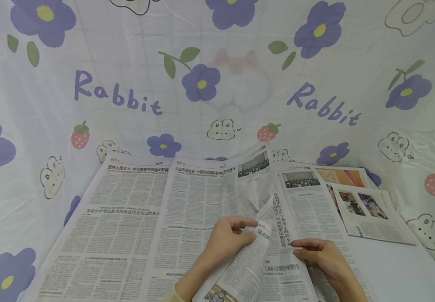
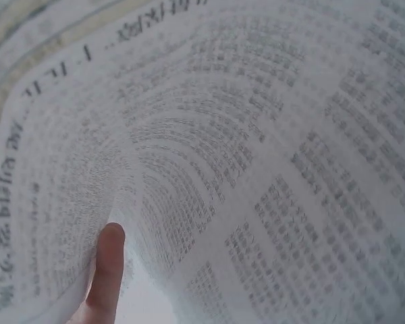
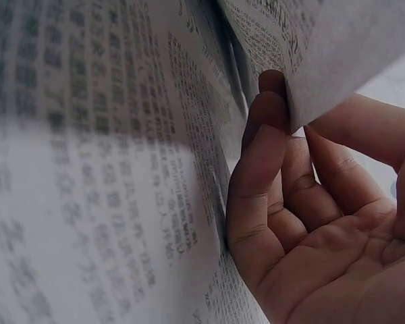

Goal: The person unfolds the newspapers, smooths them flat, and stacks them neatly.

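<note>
Several large newspaper sheets (image 1: 127, 235) lie spread out in the head view. Near the middle, my left hand (image 1: 229, 239) pinches the edge of a lifted newspaper page (image 1: 253, 256), which curls over towards me. In the left wrist view one finger (image 2: 108, 270) shows beside the arched inner side of that paper. To the right, my right hand (image 1: 330, 262) pinches a newspaper edge between thumb and fingers. The right wrist view shows that paper corner (image 3: 324, 74) between the fingertips of the right hand (image 3: 304, 216), its other fingers curled. How many sheets each hand holds, I cannot tell.
Folded papers with colour photos (image 1: 377, 216) lie at the right, on a white surface (image 1: 402, 268). Behind everything hangs a white curtain (image 1: 127, 54) printed with purple flowers, rabbits and strawberries. It reaches down to the sheets' far edge.
</note>
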Tool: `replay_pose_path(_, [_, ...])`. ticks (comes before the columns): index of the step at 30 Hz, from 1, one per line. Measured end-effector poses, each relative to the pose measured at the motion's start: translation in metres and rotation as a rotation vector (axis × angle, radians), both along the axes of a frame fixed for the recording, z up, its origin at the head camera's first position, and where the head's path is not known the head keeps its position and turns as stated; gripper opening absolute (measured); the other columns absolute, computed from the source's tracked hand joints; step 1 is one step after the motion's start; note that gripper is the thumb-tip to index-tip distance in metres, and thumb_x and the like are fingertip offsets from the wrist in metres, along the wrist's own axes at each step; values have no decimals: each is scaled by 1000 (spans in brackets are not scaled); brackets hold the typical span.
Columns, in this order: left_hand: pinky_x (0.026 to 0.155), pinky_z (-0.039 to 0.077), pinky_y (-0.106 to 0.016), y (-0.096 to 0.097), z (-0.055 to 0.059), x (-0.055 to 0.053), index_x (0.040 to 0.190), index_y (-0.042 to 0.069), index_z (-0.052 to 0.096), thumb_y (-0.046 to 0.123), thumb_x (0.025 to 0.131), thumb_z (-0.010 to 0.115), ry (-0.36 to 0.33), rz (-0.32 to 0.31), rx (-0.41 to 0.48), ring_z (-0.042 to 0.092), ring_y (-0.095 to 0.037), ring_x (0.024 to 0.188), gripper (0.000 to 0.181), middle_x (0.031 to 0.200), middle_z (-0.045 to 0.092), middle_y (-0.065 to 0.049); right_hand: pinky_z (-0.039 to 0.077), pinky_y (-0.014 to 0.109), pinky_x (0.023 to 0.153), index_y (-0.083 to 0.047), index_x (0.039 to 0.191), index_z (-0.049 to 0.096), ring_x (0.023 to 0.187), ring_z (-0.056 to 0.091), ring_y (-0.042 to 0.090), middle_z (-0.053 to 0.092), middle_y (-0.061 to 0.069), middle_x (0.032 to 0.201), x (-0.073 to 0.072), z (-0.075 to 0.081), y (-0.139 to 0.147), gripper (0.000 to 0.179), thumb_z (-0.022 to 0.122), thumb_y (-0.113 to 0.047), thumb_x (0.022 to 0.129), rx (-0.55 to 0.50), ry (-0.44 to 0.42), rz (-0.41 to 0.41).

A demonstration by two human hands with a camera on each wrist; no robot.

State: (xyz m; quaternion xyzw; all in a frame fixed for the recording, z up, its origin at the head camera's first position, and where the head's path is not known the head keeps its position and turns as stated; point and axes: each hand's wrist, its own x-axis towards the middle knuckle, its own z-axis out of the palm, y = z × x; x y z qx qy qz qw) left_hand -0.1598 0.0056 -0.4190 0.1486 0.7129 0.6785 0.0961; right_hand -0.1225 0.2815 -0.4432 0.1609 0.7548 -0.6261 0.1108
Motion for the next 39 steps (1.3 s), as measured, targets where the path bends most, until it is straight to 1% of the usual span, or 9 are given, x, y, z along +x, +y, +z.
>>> replay_pose_path(8, [70,54,-27,-21,13,-3,103,15,78,10,81,80,-71,40,102,67,-19,77,23,111,68,-2,55,35,67,6,109,72,81,69,25,71,12,98,-1,0,0,29,78,-4,83,3,-11,-10])
replay_pose_path(13, [75,54,-28,-38,18,-1,103,16,78,14,80,82,-100,99,114,64,-19,92,23,117,66,-1,55,36,66,6,111,71,80,69,27,71,14,97,0,-2,1,30,77,-4,83,-2,-23,-18])
replay_pose_path(15, [75,54,-28,-44,20,-1,103,16,78,14,80,82,-102,120,120,63,-19,95,23,117,66,0,55,36,66,6,111,71,80,69,27,71,13,96,-1,-3,2,31,77,-4,83,-3,-25,-22])
replay_pose_path(17, [73,55,-29,-49,20,0,104,15,78,14,80,82,-107,127,140,66,-21,90,24,113,68,-3,55,36,65,6,112,71,79,69,27,71,14,95,-1,-3,2,31,77,-4,83,-3,-27,-22])
replay_pose_path(22, [70,56,-30,-66,20,1,108,9,76,15,80,83,-139,132,176,68,-25,84,29,103,71,-10,55,36,65,6,112,71,79,69,27,72,14,94,-1,-4,3,32,77,-4,83,-10,-26,-18])
replay_pose_path(24, [70,56,-29,-74,19,2,109,9,75,16,80,83,-144,146,172,68,-25,84,31,105,71,-10,55,36,65,7,113,71,79,69,27,72,14,93,-1,-3,3,32,77,-4,83,-15,-19,-10])
replay_pose_path(27, [71,55,-29,-84,19,3,109,9,75,17,80,84,-145,187,158,67,-25,85,31,105,71,-10,55,35,65,7,113,71,79,69,25,72,14,93,0,-2,3,32,77,-5,84,-18,-10,-1])
replay_pose_path(33, [77,54,-28,-106,16,4,106,11,77,15,78,85,-150,294,144,62,-21,99,29,116,67,-5,55,35,65,6,111,72,79,69,25,72,12,95,0,0,3,30,77,-5,83,5,-3,-11])
replay_pose_path(39, [80,54,-28,-131,11,5,109,9,76,13,78,85,-177,331,143,62,-24,101,33,116,66,-9,55,35,66,7,112,71,80,69,25,72,13,94,-1,-1,5,31,76,-4,84,-8,-8,-15])
